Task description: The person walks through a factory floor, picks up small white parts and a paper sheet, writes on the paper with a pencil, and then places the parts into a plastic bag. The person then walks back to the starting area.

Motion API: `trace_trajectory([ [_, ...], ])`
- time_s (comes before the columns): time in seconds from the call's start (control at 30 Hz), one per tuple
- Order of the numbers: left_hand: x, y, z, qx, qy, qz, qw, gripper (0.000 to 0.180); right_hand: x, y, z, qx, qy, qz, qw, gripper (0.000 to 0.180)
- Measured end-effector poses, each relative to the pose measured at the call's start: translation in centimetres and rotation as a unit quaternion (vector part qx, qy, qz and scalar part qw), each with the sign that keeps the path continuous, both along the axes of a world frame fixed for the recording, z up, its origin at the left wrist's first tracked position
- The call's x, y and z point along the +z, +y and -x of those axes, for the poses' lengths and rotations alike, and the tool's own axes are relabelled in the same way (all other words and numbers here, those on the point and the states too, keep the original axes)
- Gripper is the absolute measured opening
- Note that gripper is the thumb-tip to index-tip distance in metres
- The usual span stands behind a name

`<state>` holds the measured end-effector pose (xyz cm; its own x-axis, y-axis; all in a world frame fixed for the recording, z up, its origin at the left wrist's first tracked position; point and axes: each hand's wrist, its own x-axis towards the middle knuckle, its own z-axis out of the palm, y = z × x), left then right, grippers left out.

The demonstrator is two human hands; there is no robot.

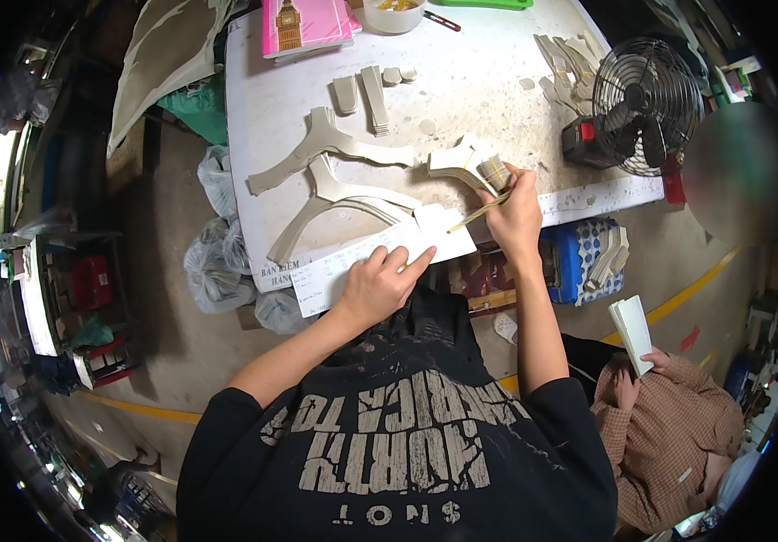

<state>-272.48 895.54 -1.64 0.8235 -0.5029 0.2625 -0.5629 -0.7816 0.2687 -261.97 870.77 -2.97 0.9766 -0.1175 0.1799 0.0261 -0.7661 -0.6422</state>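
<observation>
Gripped by the right hand just right of the frame's centre, a slim yellowish item is held over the written sheet at centre, which might be skewed if pressure from the non-grasping left hand were eased.

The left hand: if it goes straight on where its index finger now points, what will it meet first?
Along the white sheet, the left hand would probably first meet the lower end of the thin yellowish stick at the right hand; whether that end touches the sheet is unclear.
</observation>
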Motion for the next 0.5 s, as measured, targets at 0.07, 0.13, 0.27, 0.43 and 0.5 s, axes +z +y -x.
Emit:
trace_trajectory([
  [0.07, 0.4, 0.5, 0.6, 0.003, -0.009, 0.009, 1.0, 0.051, 0.6, -0.1, 1.0, -0.041, 0.01, -0.002, 0.999, 0.057],
  [0.13, 0.8, 1.2, 1.2, 0.003, -0.031, 0.028, 0.999, 0.053, 1.3, -0.3, 2.6, -0.085, -0.005, -0.023, 0.996, 0.058],
  [0.27, 2.2, 3.3, 3.5, 0.012, -0.075, 0.095, 0.993, 0.058, 1.8, -0.6, 7.4, -0.144, -0.072, -0.167, 0.973, 0.061],
  [0.43, 5.1, 7.4, 9.2, 0.029, -0.055, 0.197, 0.979, 0.061, 1.8, 1.1, 15.9, -0.208, -0.113, -0.229, 0.944, 0.062],
  [0.5, 5.5, 9.5, 12.0, 0.022, -0.037, 0.235, 0.971, 0.06, 2.1, 2.5, 20.2, -0.225, -0.105, -0.249, 0.936, 0.064],
])
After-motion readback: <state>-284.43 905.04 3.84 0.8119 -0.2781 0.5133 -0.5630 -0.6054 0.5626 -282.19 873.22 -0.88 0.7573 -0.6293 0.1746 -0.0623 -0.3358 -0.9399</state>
